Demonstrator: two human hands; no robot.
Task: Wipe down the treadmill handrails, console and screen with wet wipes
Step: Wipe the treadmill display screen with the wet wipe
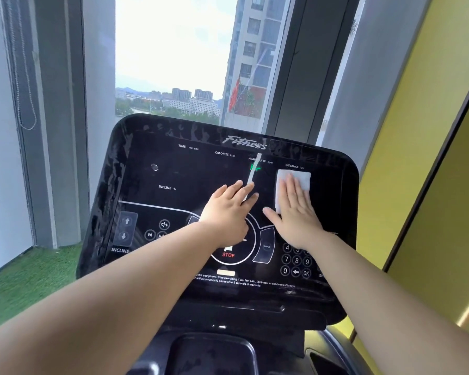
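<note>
R hand point(295, 215) lay flat, fingers straight, pressing white wipe point(301, 178) near console point(152, 169) upper-right corner; L hand point(228, 209) flat, fingers spread, mid-screen.

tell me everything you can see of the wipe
The wipe is white, rectangular and looks like a soft sheet. It lies flat on the upper right of the black console, just below the DISTANCE label. The right hand presses on it with straight, spread fingers, covering its lower part; its top edge and left side show. The left hand rests on the console apart from it.
</note>
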